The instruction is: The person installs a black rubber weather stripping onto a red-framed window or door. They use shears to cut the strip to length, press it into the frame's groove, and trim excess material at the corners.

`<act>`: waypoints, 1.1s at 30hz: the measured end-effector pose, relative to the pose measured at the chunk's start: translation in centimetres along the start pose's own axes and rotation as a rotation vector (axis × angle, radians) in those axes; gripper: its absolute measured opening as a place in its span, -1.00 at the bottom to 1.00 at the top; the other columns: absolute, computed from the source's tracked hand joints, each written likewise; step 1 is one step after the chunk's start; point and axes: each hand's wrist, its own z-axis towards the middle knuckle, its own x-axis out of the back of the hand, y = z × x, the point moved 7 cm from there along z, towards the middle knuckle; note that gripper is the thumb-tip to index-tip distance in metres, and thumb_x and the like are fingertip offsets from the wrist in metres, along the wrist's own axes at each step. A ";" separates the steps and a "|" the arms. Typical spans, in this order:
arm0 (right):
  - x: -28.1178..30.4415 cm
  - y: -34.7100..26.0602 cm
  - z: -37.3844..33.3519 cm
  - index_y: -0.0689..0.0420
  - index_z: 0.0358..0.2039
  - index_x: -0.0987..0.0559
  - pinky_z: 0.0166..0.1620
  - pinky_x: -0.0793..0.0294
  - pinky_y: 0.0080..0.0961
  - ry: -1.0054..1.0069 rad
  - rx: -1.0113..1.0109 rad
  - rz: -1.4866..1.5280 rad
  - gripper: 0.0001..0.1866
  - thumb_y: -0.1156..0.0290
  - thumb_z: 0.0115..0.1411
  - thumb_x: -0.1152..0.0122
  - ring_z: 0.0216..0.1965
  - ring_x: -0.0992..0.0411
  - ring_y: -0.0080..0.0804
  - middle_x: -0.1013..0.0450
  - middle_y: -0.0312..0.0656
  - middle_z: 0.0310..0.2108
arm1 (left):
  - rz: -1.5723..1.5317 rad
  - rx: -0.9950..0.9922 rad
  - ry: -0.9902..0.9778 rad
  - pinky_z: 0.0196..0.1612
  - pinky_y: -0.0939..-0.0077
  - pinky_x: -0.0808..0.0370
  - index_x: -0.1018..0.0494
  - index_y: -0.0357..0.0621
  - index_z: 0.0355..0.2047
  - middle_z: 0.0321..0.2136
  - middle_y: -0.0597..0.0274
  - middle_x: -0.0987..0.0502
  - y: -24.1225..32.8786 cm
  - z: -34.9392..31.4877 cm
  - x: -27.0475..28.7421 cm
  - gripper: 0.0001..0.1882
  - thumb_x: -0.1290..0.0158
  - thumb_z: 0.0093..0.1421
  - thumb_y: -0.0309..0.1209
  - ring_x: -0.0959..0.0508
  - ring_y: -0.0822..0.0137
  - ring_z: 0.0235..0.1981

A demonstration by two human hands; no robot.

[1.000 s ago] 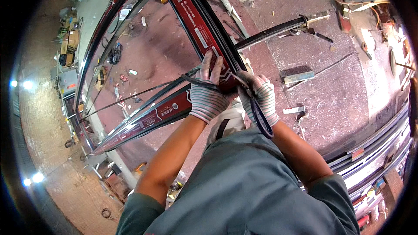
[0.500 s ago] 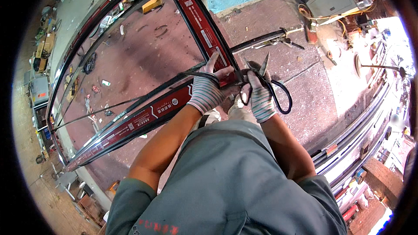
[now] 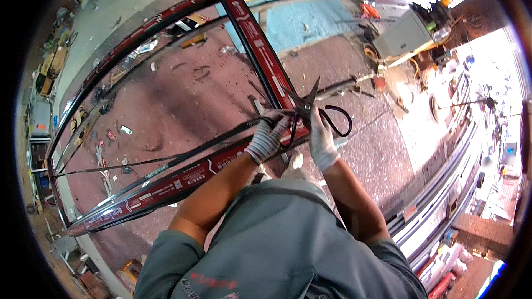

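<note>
My gloved left hand [image 3: 267,137] is closed on a thin black rubber strip [image 3: 235,127] at the near right corner of a dark red rectangular frame [image 3: 202,171]. The strip runs off to the left, with part of it stretched above the frame's near bar. My gloved right hand [image 3: 322,143] is closed on black-handled scissors [image 3: 312,98] just right of the left hand. Their blades are spread and point away from me, over the frame's right bar. One large handle loop sticks out to the right. The strip's end beside the scissors is hard to make out.
A blue sheet [image 3: 310,19] lies on the floor beyond the frame. A grey metal box [image 3: 403,34] stands at the far right among cables. Long metal profiles [image 3: 438,188] are stacked along the right. Small scraps and offcuts litter the reddish floor inside the frame.
The scissors have swung over the frame corner, and their blades are spread wider. My left hand's outstretched index finger has drawn in around the strip. The whole view has shifted.
</note>
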 end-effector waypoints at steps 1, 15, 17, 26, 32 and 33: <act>0.3 -1.0 -1.2 0.17 0.25 -0.46 -0.01 -0.47 -0.45 0.023 0.148 -0.130 -0.35 -0.12 0.43 -0.01 0.00 -0.42 -0.48 -0.49 -0.23 0.03 | -0.165 -0.010 0.025 0.00 0.49 -0.50 -0.52 -0.20 0.01 -0.15 0.27 -0.57 -1.1 0.0 -0.1 -0.76 0.03 0.47 -0.37 -0.53 0.42 -0.13; -1.3 -6.8 -2.4 0.24 0.09 -0.47 0.15 -0.39 -0.05 0.410 0.923 -1.285 -0.52 0.41 0.15 -0.30 0.03 -0.38 0.14 -0.46 0.12 0.00 | -0.337 0.130 -0.006 -0.10 0.58 -0.47 -0.55 -0.23 -0.01 -0.26 0.31 -0.60 0.4 0.1 -0.4 -0.78 -0.03 0.44 -0.40 -0.51 0.47 -0.24; -2.1 -7.1 -2.0 0.26 0.10 -0.44 0.16 -0.37 -0.05 0.483 0.900 -1.203 -0.48 0.38 0.14 -0.32 0.04 -0.36 0.18 -0.43 0.18 0.02 | -0.383 0.116 0.030 -0.18 0.60 -0.44 -0.56 -0.20 -0.01 -0.30 0.39 -0.57 -0.8 0.3 0.4 -0.78 -0.03 0.45 -0.38 -0.46 0.52 -0.29; -1.1 -4.3 0.7 0.34 0.08 -0.43 0.10 -0.43 -0.05 0.382 0.832 -1.193 -0.42 0.26 0.13 -0.32 -0.02 -0.44 0.17 -0.47 0.15 -0.07 | -0.605 0.199 0.049 -0.26 0.70 -0.44 -0.52 -0.13 0.06 -0.30 0.47 -0.53 -2.4 0.0 0.3 -0.73 -0.03 0.46 -0.29 -0.46 0.60 -0.34; -1.4 -2.7 2.7 0.27 0.03 -0.45 0.03 -0.49 -0.27 0.112 0.581 -0.846 -0.42 0.29 0.05 -0.45 -0.12 -0.52 -0.09 -0.52 0.05 -0.18 | -0.249 -0.077 0.033 0.01 0.57 -0.50 -0.42 -0.17 0.06 -0.14 0.36 -0.49 -2.8 0.6 0.2 -0.65 0.08 0.51 -0.16 -0.50 0.51 -0.15; -1.5 -3.1 2.5 0.27 0.02 -0.45 -0.01 -0.50 -0.29 0.108 0.549 -0.858 -0.40 0.29 0.02 -0.48 -0.15 -0.52 -0.14 -0.52 0.02 -0.19 | -0.123 -0.115 0.024 0.01 0.47 -0.47 -0.44 -0.20 0.06 -0.13 0.23 -0.47 -2.0 0.4 0.2 -0.66 0.13 0.51 -0.22 -0.49 0.39 -0.14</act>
